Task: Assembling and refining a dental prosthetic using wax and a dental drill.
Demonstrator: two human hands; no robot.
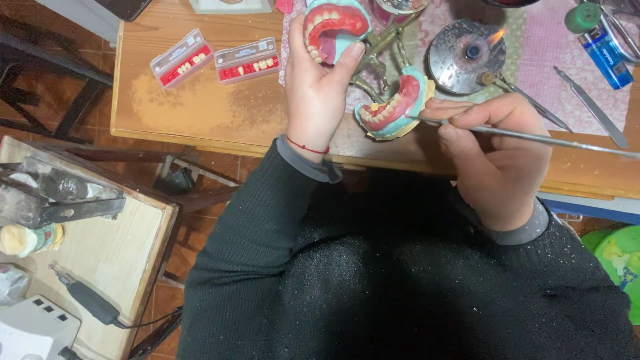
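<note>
My left hand grips the upper part of a brass dental articulator, tilted open, with a red wax denture on a pale green cast showing its teeth. The lower wax denture sits on its own green cast just right of that hand. In my right hand a thin metal wax tool is held like a pen. Its tip touches the lower denture's right edge.
Two clear boxes of artificial teeth lie on the wooden table at left. A lit alcohol burner, a blue lighter and a metal spatula lie at right. A side bench holds a handpiece.
</note>
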